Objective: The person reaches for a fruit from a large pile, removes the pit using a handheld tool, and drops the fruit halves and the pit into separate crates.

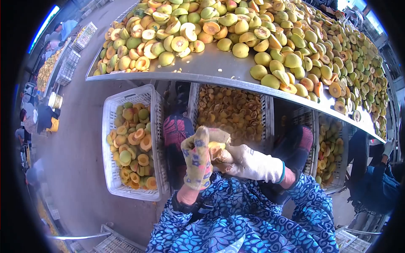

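Note:
My left hand (197, 158), in a patterned glove, is closed around one side of a yellow fruit piece (216, 148). My right hand (244, 161), in a white glove with a stained palm and a green cuff, grips the same piece from the other side. Both hands meet above my lap, just below a crate of small fruit pieces (230, 110) that stands between my knees. Whether a tool is between the fingers cannot be made out.
A metal table (198, 65) heaped with halved fruit (295, 59) spans the top. A white crate of fruit halves (107, 147) stands at the left, another crate (331, 147) at the right. Several people are at the far left; a gloved hand (388, 147) shows at the right edge.

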The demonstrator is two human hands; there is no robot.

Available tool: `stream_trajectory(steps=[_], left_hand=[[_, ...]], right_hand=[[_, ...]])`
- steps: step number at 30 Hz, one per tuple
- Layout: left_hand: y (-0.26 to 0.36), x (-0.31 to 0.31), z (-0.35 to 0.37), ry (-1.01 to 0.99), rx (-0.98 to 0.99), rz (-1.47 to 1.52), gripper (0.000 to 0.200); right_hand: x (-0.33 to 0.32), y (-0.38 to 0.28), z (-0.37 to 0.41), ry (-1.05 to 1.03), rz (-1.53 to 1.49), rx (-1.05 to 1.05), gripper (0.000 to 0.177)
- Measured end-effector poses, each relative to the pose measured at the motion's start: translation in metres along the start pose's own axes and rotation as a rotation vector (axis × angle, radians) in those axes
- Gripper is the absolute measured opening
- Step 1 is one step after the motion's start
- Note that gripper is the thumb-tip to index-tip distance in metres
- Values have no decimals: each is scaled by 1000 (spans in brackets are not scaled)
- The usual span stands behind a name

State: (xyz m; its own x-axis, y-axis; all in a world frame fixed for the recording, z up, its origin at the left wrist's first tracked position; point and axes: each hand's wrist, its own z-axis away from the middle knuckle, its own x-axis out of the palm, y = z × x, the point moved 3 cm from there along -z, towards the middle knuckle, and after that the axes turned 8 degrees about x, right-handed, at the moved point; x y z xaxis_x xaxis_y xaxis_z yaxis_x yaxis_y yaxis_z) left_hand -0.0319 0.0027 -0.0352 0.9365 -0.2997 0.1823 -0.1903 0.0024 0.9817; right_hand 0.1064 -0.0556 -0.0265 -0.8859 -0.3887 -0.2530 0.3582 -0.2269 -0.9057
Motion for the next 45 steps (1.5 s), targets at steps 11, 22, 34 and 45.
stream_trajectory(steps=[11,22,34,45], left_hand=[[20,11,-25,-218,317,-20,44],[27,5,-24,-148,477,-82,22],[48,-37,-30,-704,341,-51,17],[51,-78,-9,-661,260,-107,24]], right_hand=[[9,-3,8,-324,-707,290,32],[20,-20,4,-226,-686,210,30],[30,-30,4,-618,-928,594,26],[78,-34,-17,-1064,-1455,411,28]])
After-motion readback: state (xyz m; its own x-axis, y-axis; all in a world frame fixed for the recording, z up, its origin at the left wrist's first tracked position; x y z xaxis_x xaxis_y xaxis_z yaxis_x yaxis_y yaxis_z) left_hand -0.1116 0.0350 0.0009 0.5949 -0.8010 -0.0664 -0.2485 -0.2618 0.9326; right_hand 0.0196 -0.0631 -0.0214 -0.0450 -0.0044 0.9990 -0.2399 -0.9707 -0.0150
